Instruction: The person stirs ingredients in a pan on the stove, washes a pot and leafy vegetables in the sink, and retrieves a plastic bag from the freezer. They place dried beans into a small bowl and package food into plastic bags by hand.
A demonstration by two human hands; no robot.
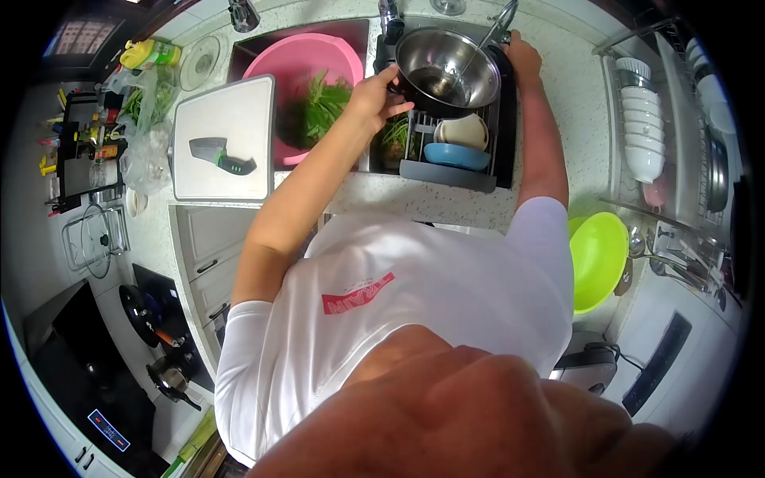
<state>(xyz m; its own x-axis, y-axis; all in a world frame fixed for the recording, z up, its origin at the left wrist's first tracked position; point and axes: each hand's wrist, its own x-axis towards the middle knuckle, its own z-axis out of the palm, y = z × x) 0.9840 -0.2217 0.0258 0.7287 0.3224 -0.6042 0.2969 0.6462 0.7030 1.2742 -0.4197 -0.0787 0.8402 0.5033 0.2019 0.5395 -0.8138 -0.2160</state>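
My left hand [378, 99] grips the side handle of a stainless steel pot [414, 56], its thumb on top and one finger stretched out below. Above the right half of the sink, the pot sits under a slim metal tap [500, 20]. A thin stream runs from the spout into the pot, where some water [440, 83] shows at the bottom. At the sink's back right corner, my right hand [523, 59] has its fingers closed at the small tap handle [506, 37], which they partly hide. A blue bowl [457, 156] and a pale dish [462, 131] rest on the rack just below the pot.
Left of the pot, a pink basin [319, 49] holds leafy greens [325, 109]. A knife [221, 156] lies on a white cutting board [191, 119] overlapping the sink's left edge. Stacked white bowls [642, 127] stand in the right-hand rack, near a lime-green basin [598, 263].
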